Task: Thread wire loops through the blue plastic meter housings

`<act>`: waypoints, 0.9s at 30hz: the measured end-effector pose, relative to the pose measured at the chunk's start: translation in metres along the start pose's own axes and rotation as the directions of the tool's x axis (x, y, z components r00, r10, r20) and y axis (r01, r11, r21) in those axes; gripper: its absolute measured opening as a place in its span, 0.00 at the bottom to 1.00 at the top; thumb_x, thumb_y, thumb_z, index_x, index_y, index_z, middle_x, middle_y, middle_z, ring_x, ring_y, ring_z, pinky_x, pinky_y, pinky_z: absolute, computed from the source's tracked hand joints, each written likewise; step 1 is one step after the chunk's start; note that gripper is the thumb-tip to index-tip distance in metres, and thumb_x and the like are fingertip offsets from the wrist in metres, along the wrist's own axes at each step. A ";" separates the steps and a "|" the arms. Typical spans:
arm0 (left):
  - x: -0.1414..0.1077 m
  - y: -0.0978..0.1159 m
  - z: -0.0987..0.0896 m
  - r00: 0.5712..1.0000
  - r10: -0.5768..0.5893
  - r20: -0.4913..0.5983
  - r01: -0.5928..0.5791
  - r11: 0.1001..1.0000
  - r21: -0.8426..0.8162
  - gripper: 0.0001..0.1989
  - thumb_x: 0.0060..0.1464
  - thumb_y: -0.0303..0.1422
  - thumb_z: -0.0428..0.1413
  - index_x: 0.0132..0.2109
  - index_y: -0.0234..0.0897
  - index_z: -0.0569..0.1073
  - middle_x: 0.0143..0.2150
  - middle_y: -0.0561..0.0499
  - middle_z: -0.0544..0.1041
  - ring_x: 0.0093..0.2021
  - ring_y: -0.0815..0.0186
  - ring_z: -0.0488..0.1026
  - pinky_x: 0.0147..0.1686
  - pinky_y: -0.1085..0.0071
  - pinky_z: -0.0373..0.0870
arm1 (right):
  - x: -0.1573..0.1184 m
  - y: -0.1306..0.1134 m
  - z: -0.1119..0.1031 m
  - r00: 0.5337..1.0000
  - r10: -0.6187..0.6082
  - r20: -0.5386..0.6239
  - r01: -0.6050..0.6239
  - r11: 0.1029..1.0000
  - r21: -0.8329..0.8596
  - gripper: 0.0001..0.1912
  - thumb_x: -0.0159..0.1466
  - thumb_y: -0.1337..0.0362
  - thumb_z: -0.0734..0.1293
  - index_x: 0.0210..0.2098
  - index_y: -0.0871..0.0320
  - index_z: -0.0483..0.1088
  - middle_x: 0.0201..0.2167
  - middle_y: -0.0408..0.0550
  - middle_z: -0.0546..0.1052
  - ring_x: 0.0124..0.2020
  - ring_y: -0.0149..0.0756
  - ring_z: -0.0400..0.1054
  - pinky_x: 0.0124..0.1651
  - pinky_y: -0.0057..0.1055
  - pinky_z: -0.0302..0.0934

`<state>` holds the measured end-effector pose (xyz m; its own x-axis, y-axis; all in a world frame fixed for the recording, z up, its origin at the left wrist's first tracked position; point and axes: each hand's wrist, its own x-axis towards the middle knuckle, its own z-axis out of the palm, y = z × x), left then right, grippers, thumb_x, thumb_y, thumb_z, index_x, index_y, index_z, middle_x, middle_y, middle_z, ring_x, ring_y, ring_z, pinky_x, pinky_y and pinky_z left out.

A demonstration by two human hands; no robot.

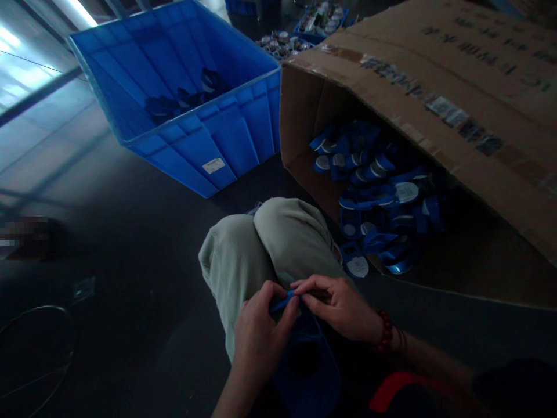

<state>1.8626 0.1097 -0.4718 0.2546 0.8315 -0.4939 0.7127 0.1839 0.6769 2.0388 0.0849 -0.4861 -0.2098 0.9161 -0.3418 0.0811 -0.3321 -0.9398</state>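
A blue piece with a dark round opening [319, 377] lies over my lap, its narrow upper end between my two hands. My left hand [263, 328] pinches that end between thumb and fingers. From the right, my right hand [339, 305] grips the same end with closed fingers, its fingertips touching those of my left hand. Many similar blue pieces with whitish round parts [378, 194] lie heaped inside an open cardboard box [435, 110] at the right. One blue piece with a pale disc [357, 266] rests at the box's lower edge.
A large blue bin [243, 130] holding several dark blue pieces [187, 100] stands ahead, left of the box. Trays of small metallic parts [285, 45] are behind it. A thin metal ring [65, 342] shows at lower left.
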 end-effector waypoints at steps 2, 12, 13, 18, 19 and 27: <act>0.001 -0.001 0.000 1.000 0.019 0.013 -0.018 0.999 -0.043 0.12 0.57 0.45 0.51 0.37 0.41 0.69 0.34 0.48 0.76 0.34 0.58 0.72 0.36 0.62 0.64 | 0.001 0.001 0.000 1.000 -0.015 -0.021 0.015 1.000 -0.020 0.09 0.65 0.64 0.64 0.41 0.54 0.74 0.45 0.47 0.78 0.51 0.38 0.71 0.55 0.40 0.65; -0.016 -0.035 -0.009 0.999 -0.001 0.050 0.023 0.892 -0.451 0.12 0.60 0.41 0.51 0.45 0.45 0.74 0.55 0.48 0.73 0.56 0.57 0.69 0.56 0.60 0.61 | 0.003 0.011 -0.001 0.998 0.058 -0.036 -0.054 0.994 0.098 0.08 0.64 0.59 0.66 0.37 0.57 0.73 0.45 0.49 0.78 0.48 0.37 0.72 0.51 0.36 0.67; -0.020 -0.039 -0.009 0.997 -0.029 0.069 0.058 0.875 -0.480 0.13 0.59 0.42 0.52 0.47 0.44 0.74 0.53 0.48 0.74 0.54 0.57 0.70 0.55 0.60 0.64 | 0.002 0.011 -0.001 0.997 0.064 -0.041 -0.059 0.993 0.106 0.08 0.63 0.59 0.66 0.37 0.57 0.73 0.45 0.49 0.78 0.48 0.37 0.72 0.51 0.36 0.67; -0.034 -0.052 0.000 0.983 -0.148 0.111 0.185 0.736 -0.651 0.25 0.57 0.44 0.55 0.59 0.45 0.63 0.50 0.46 0.77 0.47 0.57 0.76 0.45 0.65 0.73 | -0.007 0.011 0.001 0.994 0.105 0.032 -0.110 0.968 0.227 0.11 0.63 0.58 0.67 0.43 0.56 0.71 0.52 0.51 0.74 0.53 0.38 0.70 0.55 0.38 0.65; -0.037 -0.054 0.002 0.981 -0.145 0.125 0.192 0.696 -0.692 0.28 0.57 0.43 0.55 0.62 0.46 0.59 0.51 0.45 0.77 0.48 0.56 0.76 0.45 0.65 0.73 | -0.010 0.013 0.001 0.993 0.102 0.058 -0.114 0.957 0.267 0.13 0.63 0.59 0.67 0.46 0.55 0.70 0.55 0.51 0.72 0.55 0.38 0.68 0.58 0.39 0.63; -0.052 -0.068 0.012 0.963 -0.012 0.271 0.236 0.528 -0.816 0.38 0.55 0.38 0.59 0.67 0.45 0.48 0.65 0.41 0.64 0.63 0.55 0.62 0.61 0.60 0.61 | -0.034 0.035 0.005 0.974 0.154 0.168 -0.216 0.857 0.468 0.31 0.60 0.57 0.70 0.59 0.54 0.58 0.62 0.56 0.64 0.63 0.40 0.58 0.65 0.43 0.55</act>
<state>1.8086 0.0477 -0.4982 0.4137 0.6560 -0.6313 -0.0971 0.7212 0.6859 2.0434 0.0411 -0.5071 -0.3556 0.8032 -0.4780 -0.3407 -0.5876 -0.7339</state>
